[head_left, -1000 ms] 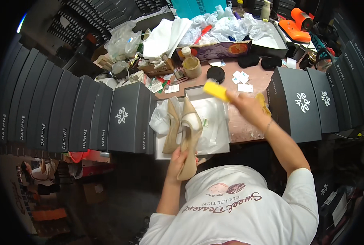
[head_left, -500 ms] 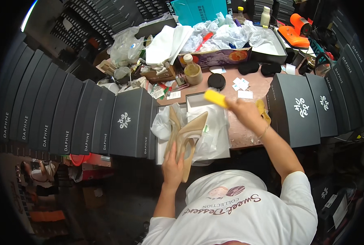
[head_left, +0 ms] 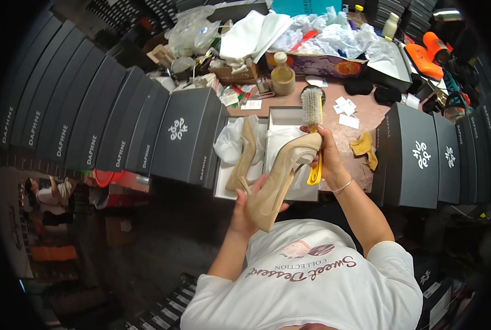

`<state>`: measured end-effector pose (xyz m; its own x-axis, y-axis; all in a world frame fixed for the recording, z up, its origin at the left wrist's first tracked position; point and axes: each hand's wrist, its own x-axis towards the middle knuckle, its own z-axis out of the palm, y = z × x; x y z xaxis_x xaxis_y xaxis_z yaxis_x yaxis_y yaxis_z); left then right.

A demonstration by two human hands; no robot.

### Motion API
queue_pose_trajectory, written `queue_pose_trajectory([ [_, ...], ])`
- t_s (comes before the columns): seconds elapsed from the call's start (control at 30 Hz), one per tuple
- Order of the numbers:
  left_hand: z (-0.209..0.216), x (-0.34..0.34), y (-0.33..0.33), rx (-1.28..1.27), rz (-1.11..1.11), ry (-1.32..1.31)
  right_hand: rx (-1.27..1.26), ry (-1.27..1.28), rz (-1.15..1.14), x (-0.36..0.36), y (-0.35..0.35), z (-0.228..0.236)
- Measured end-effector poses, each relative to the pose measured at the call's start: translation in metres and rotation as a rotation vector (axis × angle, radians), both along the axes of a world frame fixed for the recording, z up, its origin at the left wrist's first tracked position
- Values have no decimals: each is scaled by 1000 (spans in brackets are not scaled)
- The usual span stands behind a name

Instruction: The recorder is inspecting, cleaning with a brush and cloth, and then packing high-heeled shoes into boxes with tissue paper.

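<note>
A beige high-heeled shoe (head_left: 278, 179) is tilted between my two hands, above the near edge of an open shoebox (head_left: 223, 190). My left hand (head_left: 246, 214) is closed around its lower end, toward me. My right hand (head_left: 329, 157) grips a yellow-handled brush (head_left: 312, 110) with pale bristles pointing up, and its fingers also lie against the shoe's upper end. The matching beige shoe (head_left: 245, 151) rests in the box beside crumpled white tissue paper (head_left: 232, 140).
Dark shoeboxes stand in a row at left (head_left: 99, 118) and at right (head_left: 413, 157). A yellow cloth (head_left: 364, 149) and white cards (head_left: 349, 120) lie right of the box. Behind are a bottle (head_left: 282, 77), a carton of crumpled paper (head_left: 317, 63) and an orange tool (head_left: 424, 61).
The shoe in my left hand has come up toward me and turned. My right hand has drawn back to it, the brush now upright with its bristles showing. The view has shifted.
</note>
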<state>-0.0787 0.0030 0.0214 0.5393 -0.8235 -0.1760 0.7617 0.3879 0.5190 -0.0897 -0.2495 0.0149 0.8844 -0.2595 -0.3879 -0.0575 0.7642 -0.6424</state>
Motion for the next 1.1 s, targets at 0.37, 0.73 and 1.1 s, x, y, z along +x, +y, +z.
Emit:
queue_pose_trajectory([
  [0.37, -37, 16, -22, 276, 203, -170, -2039, -710, 279, -63, 28, 32],
  [0.73, 2, -2, -7, 706, 278, -1549, -1519, 332, -231, -68, -91, -67],
  [1.1, -5, 4, -6, 492, 112, -1410, -360, -45, 425, -61, 30, 0],
])
